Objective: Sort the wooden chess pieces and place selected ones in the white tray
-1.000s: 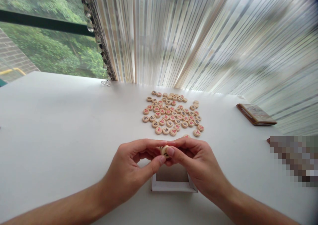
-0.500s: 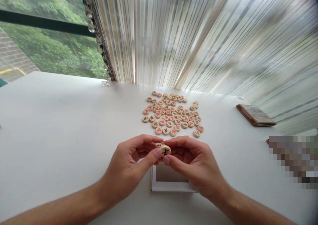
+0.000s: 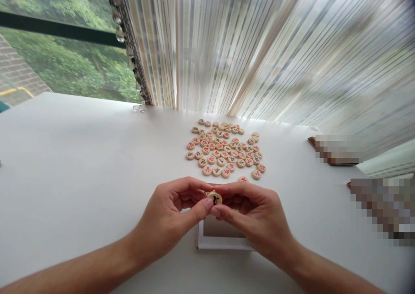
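With both hands we are grasping a wooden disc [image 3: 215,197] above the open box [image 3: 226,243], its black-marked face turning toward us. Our left hand [image 3: 177,207] is pinching it from the box's left side, thumb in front and fingers curling behind; our right hand [image 3: 256,209] is closing on it from the box's right side, thumb tip at its lower edge. At least one more disc seems to be sitting behind it, but our fingers are hiding how many we are holding.

If our thumbs were easing apart, the front disc could be slipping out and dropping into the box or onto its rim. If we were squeezing unevenly, any discs behind could be fanning out and spilling. A forearm dipping low could be nudging the box askew, and fingers reaching past its far side could be knocking the nearest red-marked disc [image 3: 243,179].

The discs are looking like pale, smooth wood, round and thick-edged; beyond the box a loose crowd of pieces [image 3: 221,161] is showing red and black characters, with a few blank-looking ones farthest off. The box is showing straight white walls around a flat brownish floor, and beneath it the white table [image 3: 81,177] is gleaming softly.
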The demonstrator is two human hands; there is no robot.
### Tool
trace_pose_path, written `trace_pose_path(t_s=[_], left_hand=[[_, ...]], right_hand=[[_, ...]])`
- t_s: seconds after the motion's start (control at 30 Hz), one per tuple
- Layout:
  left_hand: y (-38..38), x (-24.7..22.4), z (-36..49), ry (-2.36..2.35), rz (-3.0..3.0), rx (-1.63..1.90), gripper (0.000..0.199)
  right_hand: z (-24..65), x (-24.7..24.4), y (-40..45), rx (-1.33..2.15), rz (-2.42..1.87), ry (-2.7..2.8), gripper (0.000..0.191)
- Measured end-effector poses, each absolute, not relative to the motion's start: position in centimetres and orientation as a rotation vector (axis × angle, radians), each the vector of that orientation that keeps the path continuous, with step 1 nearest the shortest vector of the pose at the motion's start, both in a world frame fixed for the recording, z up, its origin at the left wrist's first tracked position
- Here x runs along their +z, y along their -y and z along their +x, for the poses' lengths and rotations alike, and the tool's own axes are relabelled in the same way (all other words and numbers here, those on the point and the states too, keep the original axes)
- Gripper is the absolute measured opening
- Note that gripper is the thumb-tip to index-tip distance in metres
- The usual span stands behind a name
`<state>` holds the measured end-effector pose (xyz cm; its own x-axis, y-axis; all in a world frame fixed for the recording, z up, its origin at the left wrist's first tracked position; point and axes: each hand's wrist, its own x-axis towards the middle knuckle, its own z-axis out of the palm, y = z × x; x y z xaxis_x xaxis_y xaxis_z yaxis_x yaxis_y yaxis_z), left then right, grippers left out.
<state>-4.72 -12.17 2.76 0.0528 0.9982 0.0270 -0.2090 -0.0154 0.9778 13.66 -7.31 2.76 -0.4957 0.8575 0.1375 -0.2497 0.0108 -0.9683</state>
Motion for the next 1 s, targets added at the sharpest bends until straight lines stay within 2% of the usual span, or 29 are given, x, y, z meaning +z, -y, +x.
trace_pose_path(t_s=[0.2,0.5,0.73,0.83,1.0], left_hand=[[12.2,2.9,-4.7,-1.046,1.107,1.268,0.014],[12.6,2.9,-4.6,-1.122,1.384,1.256,0.026],[12.4,3.1,-4.5,-1.035,1.16,1.251,0.013],[12.2,3.0,-4.6,-1.011,1.086,1.259,0.015],[12.4,2.8,-4.6,-1.012,1.013,1.333,0.022]], right_hand=[[13.8,2.7,7.3,1.553,-0.701,1.481,0.034],[13.6,3.1,7.2,1.626,-0.771,1.324,0.023],[13.5,3.7,7.4,1.71,-0.71,1.337,0.006],[13.5,3.8,7.4,1.735,-0.692,1.331,0.008],[13.4,3.6,7.2,1.773,-0.687,1.262,0.023]])
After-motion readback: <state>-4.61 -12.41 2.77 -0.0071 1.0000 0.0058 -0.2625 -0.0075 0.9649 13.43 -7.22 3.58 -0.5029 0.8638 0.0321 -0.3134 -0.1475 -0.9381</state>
